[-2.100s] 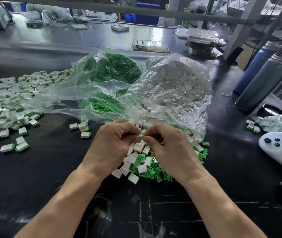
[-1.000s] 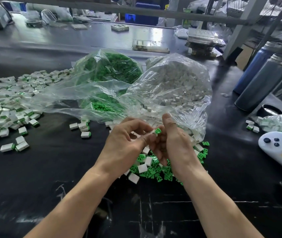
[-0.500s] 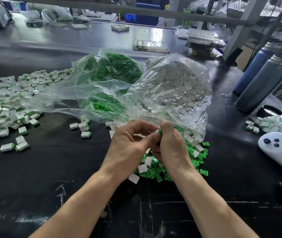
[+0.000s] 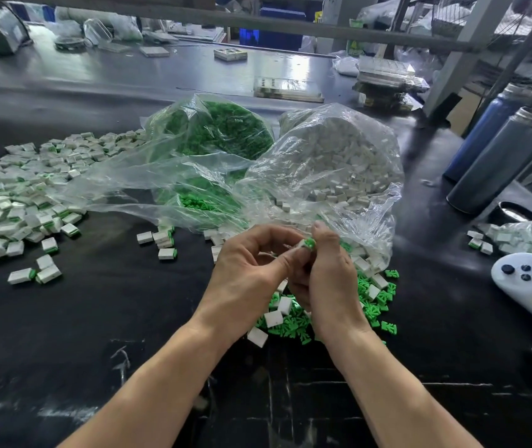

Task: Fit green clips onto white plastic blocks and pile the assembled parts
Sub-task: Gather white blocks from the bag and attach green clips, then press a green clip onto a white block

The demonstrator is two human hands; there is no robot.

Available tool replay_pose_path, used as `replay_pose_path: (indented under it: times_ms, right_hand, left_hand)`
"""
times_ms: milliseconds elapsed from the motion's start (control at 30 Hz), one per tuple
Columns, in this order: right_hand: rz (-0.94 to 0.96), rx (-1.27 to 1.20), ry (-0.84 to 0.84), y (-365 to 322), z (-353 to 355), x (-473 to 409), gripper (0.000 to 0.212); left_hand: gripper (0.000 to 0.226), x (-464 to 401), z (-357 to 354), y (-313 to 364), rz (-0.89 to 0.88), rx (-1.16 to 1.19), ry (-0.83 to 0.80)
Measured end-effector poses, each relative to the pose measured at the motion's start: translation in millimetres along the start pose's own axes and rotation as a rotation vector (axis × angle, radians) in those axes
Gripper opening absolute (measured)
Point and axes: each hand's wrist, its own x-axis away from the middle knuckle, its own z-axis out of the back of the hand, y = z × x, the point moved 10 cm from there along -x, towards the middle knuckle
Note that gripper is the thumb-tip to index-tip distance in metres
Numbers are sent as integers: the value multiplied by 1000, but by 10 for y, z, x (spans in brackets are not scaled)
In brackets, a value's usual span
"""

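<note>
My left hand (image 4: 248,276) and my right hand (image 4: 326,273) meet above the black table. Between their fingertips is a white block (image 4: 300,244) with a green clip (image 4: 309,243) at its end. My left thumb and fingers pinch the block; my right thumb and forefinger pinch the clip. Under my hands lies a loose heap of green clips (image 4: 293,324) mixed with white blocks (image 4: 273,318). A large pile of assembled parts (image 4: 15,202) covers the table at the left.
A clear bag of green clips (image 4: 219,130) and a clear bag of white blocks (image 4: 339,156) lie open behind my hands. Two tall bottles (image 4: 504,156) stand at the right, with a white controller (image 4: 529,282) and another bag of parts (image 4: 529,237) near it.
My hands came up from the loose heap holding a block and a clip, then brought the two together; the clip now sits at the block's end between my fingertips.
</note>
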Motion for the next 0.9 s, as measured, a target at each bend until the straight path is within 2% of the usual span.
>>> replay_pose_path:
  times_ms: [233,467,633,900]
  right_hand:
    - [-48,39,21,94,53,-41,57]
    - [35,133,43,-6,86,-27,60]
    - [56,167,19,-62,46,-14,75]
    - [34,106,43,1,57,-58,69]
  left_hand:
    - [14,-18,-11,-62,9,-96,0]
    - [12,-11,-35,-61,2,-79,11]
    - [8,1,-28,-55,3,-79,17]
    - [3,-6,11,-45,15,-109,37]
